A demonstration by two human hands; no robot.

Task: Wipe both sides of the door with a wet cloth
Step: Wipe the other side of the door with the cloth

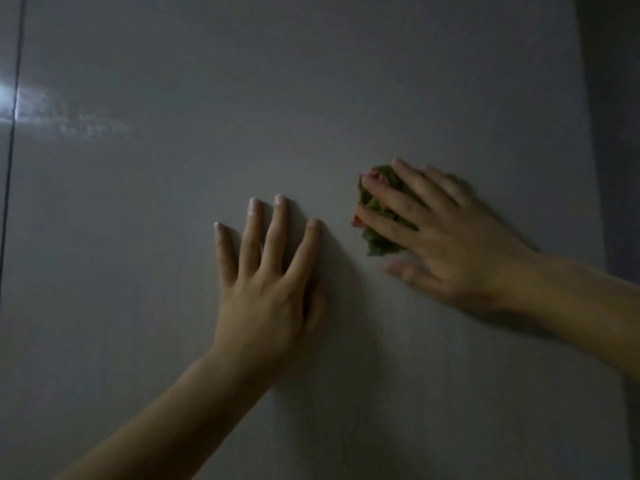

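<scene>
The room is dim, and a pale grey, glossy door point(346, 81) fills almost the whole view. A thin dark seam point(14, 116) runs down it at the 9 o'clock edge, with a patch of reflected light point(69, 116) just beside the seam. At the 3 o'clock edge there is a dark strip point(616, 133); I cannot tell if it is a wall or the opening behind the door.

The left hand point(266, 289) lies flat on the door, a little toward 7 o'clock from the centre. Its fingers are straight and spread, and it holds nothing. The right hand point(453, 237), toward 3 o'clock, presses a crumpled green cloth point(377, 242) with some pink in it against the door. The fingers lie nearly straight over the cloth and are not curled round it. This hand is a little blurred.

I judge that the wiping of this side is in hand, while the left hand steadies the door. The next stroke needs even pressure so that the cloth stays under the fingers. The other side does not show here.
</scene>
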